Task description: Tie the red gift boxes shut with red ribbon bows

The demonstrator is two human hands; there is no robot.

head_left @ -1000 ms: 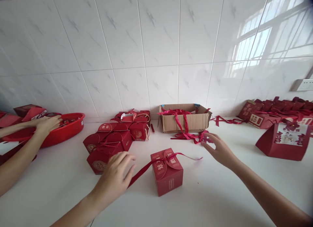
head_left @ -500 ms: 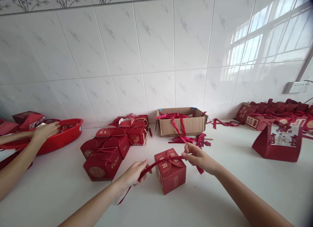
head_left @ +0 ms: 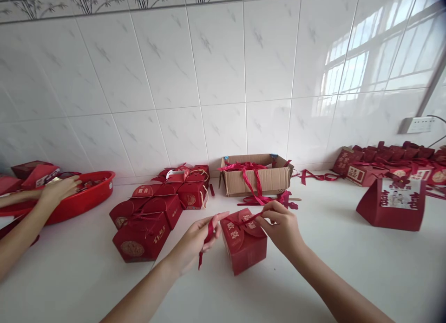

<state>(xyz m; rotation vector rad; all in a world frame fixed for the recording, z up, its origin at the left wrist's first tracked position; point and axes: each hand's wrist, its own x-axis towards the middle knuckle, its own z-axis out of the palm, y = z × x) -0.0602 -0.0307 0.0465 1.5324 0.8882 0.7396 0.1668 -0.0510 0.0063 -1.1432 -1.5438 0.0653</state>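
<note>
A red gift box with gold lettering and curved top flaps stands upright on the white table between my hands. A dark red ribbon runs across its closed top. My left hand, at the box's left edge, has the ribbon's left part between its fingers, with a loose end hanging below. At the upper right of the box, my right hand pinches the ribbon's other side, which is mostly hidden behind the fingers.
Several finished-looking red boxes sit left. A cardboard box with pink-red ribbons stands by the wall. A triangular red box and more boxes are right. Far left, another person's hand reaches into a red basin.
My left hand has moved up and nearer the box, and the ribbon now wraps over its fingers. My right hand has turned and come closer to the box top.
</note>
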